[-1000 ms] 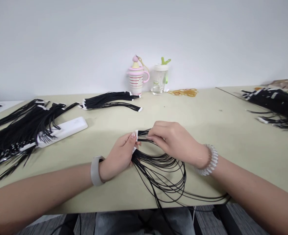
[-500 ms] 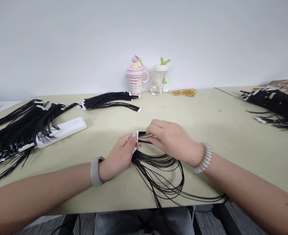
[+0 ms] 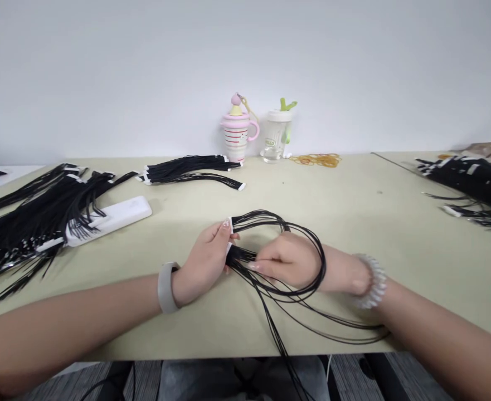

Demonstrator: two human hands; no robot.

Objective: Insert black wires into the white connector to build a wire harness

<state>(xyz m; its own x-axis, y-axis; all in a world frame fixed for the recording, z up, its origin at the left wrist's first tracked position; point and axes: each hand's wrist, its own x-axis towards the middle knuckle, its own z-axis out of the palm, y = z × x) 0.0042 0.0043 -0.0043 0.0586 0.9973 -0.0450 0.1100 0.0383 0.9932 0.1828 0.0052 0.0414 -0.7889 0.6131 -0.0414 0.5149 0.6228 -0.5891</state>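
A looped bundle of thin black wires (image 3: 318, 250) with white connectors at its ends lies over the front of the table. My left hand (image 3: 207, 257) is closed on the two connectors, thumb on the upper white connector (image 3: 231, 225); the lower one shows partly below it. Through the wire loop reaches my right hand (image 3: 289, 260), its thumb and finger pinched on strands just right of the lower connector. Some of its fingertips are hidden. Loose wire ends (image 3: 276, 334) hang over the table's front edge, and others trail right beneath my right forearm.
More black wire bundles lie at left (image 3: 32, 217), at back centre (image 3: 190, 169) and at far right (image 3: 479, 181). A white oblong case (image 3: 130, 214) sits under the left pile. By the wall stand a pink-lidded cup (image 3: 236, 136) and a clear cup (image 3: 275, 139), beside yellow rubber bands (image 3: 318, 160).
My right hand has moved from the upper connector's wires down to strands by the lower connector. The upper wires now arc around it in a loop. My left hand keeps its hold.
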